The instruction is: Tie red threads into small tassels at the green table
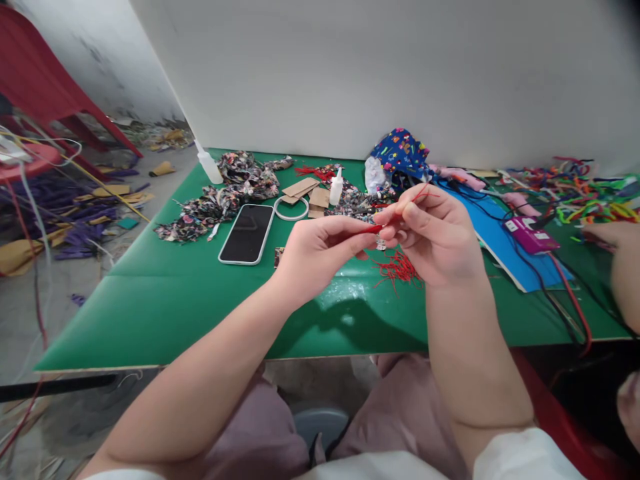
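Above the green table, my left hand [320, 253] is closed, its thumb and fingers pinching a red cord [373, 229]. My right hand [440, 233] meets it fingertip to fingertip and is closed too, with thin red cord ends sticking up past its thumb and forefinger. A small clear or silvery piece [381, 245] shows just below the fingertips; whether it hangs on the cord I cannot tell. Below and behind my right hand lies a heap of short red threads [400, 268]. The fingers hide the middle of the cord.
A phone [247, 233], a white ring [291, 209], patterned fabric bunches [200, 212] and white squeeze bottles [337, 188] lie leftward and behind. To the right are a blue folder [490, 233], a purple box [531, 235] with cables, colourful cords [595, 197] and another person's arm [625, 267].
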`<action>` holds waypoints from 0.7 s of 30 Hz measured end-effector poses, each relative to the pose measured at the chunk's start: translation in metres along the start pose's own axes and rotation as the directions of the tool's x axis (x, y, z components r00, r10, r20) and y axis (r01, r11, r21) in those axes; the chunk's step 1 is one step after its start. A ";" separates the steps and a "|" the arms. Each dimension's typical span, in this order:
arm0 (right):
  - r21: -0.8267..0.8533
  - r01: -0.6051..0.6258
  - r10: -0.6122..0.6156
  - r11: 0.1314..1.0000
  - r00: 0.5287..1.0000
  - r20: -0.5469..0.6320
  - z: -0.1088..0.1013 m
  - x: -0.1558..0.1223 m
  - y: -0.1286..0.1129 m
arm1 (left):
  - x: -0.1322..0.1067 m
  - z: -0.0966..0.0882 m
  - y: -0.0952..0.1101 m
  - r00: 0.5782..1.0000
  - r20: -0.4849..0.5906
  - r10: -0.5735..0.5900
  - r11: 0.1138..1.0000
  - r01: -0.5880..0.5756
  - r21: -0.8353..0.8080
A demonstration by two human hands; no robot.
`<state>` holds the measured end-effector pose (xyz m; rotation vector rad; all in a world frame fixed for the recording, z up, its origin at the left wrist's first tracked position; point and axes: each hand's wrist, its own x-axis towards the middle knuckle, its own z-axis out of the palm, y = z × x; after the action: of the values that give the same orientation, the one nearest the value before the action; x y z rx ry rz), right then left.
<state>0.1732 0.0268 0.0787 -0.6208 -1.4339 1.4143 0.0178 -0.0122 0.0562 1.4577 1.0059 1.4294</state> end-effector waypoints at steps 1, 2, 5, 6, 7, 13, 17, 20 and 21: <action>-0.007 0.000 0.000 1.000 1.000 -0.004 0.001 -0.001 -0.001 | 0.000 -0.001 0.000 1.000 0.000 0.002 1.000 -0.002 0.009; -0.010 -0.002 0.002 1.000 1.000 -0.006 0.002 -0.001 -0.002 | 0.000 -0.001 0.001 1.000 0.000 0.004 1.000 -0.004 0.017; -0.020 -0.014 0.013 1.000 1.000 -0.020 0.003 -0.002 -0.002 | 0.000 -0.002 -0.001 1.000 0.004 0.014 0.999 -0.015 0.040; -0.029 -0.016 0.016 0.999 0.999 -0.032 0.003 -0.002 -0.002 | 0.000 -0.002 -0.002 1.000 0.006 0.020 0.999 -0.020 0.049; -0.043 -0.021 0.019 0.999 0.999 -0.046 0.003 -0.002 -0.003 | 0.000 -0.002 -0.002 1.000 0.009 0.026 0.998 -0.027 0.061; -0.089 -0.074 0.067 0.993 0.994 -0.086 0.002 -0.002 -0.005 | -0.002 -0.001 -0.006 0.995 0.004 0.101 0.979 -0.100 0.177; -0.014 -0.139 0.137 0.990 0.988 -0.068 -0.002 0.000 -0.003 | -0.001 -0.001 -0.005 0.991 -0.012 0.136 0.969 -0.131 0.212; 0.069 -0.219 0.222 0.973 0.974 -0.035 -0.005 0.004 0.001 | 0.000 -0.002 -0.003 0.990 -0.041 0.135 0.965 -0.122 0.232; 0.095 -0.249 0.253 0.964 0.967 -0.029 -0.006 0.006 0.002 | 0.001 -0.002 -0.003 0.991 -0.037 0.127 0.967 -0.115 0.227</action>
<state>0.1754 0.0346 0.0774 -0.7900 -1.2844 1.6449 0.0157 -0.0104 0.0538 1.6781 1.1583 1.4835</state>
